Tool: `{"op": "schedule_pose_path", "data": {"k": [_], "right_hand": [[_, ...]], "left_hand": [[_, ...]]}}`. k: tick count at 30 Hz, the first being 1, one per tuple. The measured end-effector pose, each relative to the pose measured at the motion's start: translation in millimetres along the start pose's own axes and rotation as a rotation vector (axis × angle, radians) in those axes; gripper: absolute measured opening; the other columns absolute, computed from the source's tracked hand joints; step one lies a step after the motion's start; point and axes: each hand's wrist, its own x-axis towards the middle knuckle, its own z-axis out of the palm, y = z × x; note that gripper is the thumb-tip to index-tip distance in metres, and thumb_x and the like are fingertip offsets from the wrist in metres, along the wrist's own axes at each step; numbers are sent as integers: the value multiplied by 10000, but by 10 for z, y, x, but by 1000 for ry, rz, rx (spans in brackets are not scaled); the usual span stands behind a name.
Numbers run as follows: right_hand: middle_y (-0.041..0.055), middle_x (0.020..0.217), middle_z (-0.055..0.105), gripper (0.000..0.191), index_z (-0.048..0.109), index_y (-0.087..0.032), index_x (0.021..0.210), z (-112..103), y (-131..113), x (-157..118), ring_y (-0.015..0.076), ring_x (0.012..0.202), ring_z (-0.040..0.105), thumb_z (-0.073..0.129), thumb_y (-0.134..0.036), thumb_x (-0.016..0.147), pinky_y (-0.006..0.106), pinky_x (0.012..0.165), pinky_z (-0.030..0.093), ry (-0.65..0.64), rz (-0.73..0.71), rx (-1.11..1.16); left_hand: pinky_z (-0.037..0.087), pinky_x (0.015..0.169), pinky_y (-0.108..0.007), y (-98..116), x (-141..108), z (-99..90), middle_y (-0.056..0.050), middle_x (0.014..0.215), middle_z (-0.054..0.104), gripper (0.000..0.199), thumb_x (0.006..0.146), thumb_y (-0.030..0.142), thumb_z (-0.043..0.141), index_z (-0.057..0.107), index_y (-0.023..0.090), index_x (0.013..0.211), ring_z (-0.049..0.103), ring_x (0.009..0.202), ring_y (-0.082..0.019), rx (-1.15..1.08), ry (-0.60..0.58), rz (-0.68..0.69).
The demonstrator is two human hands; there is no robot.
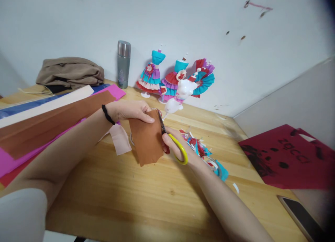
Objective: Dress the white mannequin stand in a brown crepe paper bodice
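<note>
My left hand (134,111) pinches the top of a brown crepe paper piece (146,139), thumb in front and fingers behind, holding it above the table. My right hand (174,144) grips a pair of scissors (180,149) with yellow outer handles. The dark blades lie along the right edge of the brown piece; whether they are cutting into it I cannot tell. A small pale pink paper piece (120,139) lies on the table, just left of the brown one. Behind my hands stands a white mannequin form (184,90) with a pink band.
Several small dress forms in ruffled paper (153,72) stand by the wall beside a grey thermos (123,65). Brown paper sheets (52,123) and a folded cloth (70,72) lie left. Colourful scraps (200,147), a red bag (288,158) and a phone (300,214) are right.
</note>
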Motion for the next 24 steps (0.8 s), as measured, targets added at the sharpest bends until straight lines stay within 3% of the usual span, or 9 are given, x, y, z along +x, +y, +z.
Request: {"op": "schedule_pose_path", "data": {"k": [12,24], "right_hand": [[-48,562,462,449,492,-227,800,10,39,6,125,474,420,493,-661,914,274,478,330,7,24,19],[-26,564,463,503,464,-231,713,16,29,13,134,521,420,480,-699,895,268,476,328,43,39,-12]], "left_hand": [[542,694,-242,15,-6,-1,-37,700,744,267,780,409,743,767,147,821,677,636,-146,41,5,16],[536,792,-288,17,-10,1,-44,733,746,264,789,396,726,760,141,847,704,764,-190,44,18,-5]]}}
